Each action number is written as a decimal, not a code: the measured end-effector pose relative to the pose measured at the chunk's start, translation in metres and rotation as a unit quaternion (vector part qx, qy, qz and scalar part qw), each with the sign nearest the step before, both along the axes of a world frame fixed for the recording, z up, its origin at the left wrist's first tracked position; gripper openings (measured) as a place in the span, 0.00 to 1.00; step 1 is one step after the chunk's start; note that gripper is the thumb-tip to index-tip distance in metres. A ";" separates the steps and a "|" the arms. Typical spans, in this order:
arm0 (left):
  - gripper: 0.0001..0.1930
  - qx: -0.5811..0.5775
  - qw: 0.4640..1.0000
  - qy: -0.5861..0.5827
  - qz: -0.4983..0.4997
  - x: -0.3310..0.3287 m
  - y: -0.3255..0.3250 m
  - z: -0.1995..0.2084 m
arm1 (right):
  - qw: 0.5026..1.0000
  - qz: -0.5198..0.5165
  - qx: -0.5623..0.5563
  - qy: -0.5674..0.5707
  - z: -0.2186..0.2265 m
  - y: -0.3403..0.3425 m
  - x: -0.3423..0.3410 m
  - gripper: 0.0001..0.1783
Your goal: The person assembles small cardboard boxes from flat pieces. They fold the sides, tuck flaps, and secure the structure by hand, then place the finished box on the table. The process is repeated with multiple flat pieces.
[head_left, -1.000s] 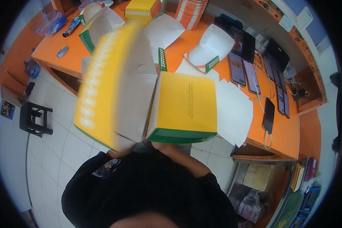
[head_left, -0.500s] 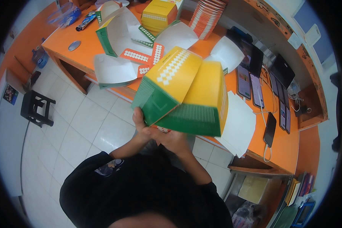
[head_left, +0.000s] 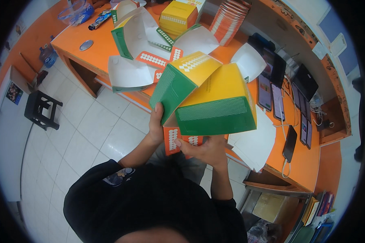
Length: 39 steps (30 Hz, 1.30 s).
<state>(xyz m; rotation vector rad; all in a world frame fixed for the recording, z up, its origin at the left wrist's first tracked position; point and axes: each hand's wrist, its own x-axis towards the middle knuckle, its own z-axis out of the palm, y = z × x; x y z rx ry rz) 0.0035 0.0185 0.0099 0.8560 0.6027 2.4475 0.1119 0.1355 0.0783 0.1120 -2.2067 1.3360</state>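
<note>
Between my hands, in front of the table, is a yellow and green cardboard food box [head_left: 217, 115], partly folded, its two halves spread apart at an angle. My left hand [head_left: 155, 125] grips the left green side, thumb on the outside and the other fingers hidden behind. My right hand [head_left: 209, 150] is closed round the lower edge, its thumb lying on an orange flap [head_left: 172, 139] with white dots. Just beyond lie opened boxes with white insides, one a white and green box [head_left: 129, 75] at the table's near edge.
The orange table [head_left: 71, 38] carries stacked yellow boxes [head_left: 176, 16], a tall pile of orange flat cartons [head_left: 229, 20] and white card sheets [head_left: 253, 139]. Several phones with cables, among them a dark phone [head_left: 290, 143], lie on the right. A black stool [head_left: 42, 109] stands at left.
The box's halves have swung further apart, and its orange flaps now show below. My right hand has moved right, away from my left, which has shifted slightly up and right.
</note>
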 end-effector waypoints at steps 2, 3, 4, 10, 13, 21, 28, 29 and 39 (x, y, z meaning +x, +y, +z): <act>0.35 -0.020 0.999 0.028 -0.006 -0.001 -0.002 0.008 | 1.000 0.015 0.010 0.003 0.005 0.004 0.002 0.24; 0.35 -0.034 0.999 0.040 -0.005 -0.001 -0.002 0.012 | 1.000 0.021 0.011 0.002 0.007 0.006 0.003 0.24; 0.36 -0.058 0.997 0.046 0.002 0.001 -0.004 0.017 | 1.000 0.018 0.024 -0.011 0.011 0.007 0.005 0.25; 0.46 -0.093 0.995 0.009 0.027 0.000 -0.002 0.037 | 0.983 0.045 -0.163 -0.073 0.031 0.016 0.026 0.26; 0.48 -0.104 0.993 0.029 0.052 -0.001 -0.002 0.035 | 0.991 0.032 -0.078 -0.102 0.028 0.017 0.023 0.29; 0.47 -0.072 0.995 0.063 -0.024 -0.001 -0.004 0.014 | 0.972 -0.012 0.200 -0.119 0.016 0.017 -0.001 0.42; 0.49 -0.063 0.996 -0.020 -0.053 0.002 -0.001 0.017 | 0.978 0.024 0.145 -0.145 0.012 0.013 -0.009 0.47; 0.49 -0.088 0.995 -0.007 -0.038 0.002 0.000 0.018 | 0.989 0.008 0.107 -0.105 0.007 0.011 -0.012 0.47; 0.48 -0.071 0.994 0.055 -0.060 0.008 0.004 0.001 | 0.983 -0.050 0.146 0.095 -0.007 -0.002 -0.029 0.62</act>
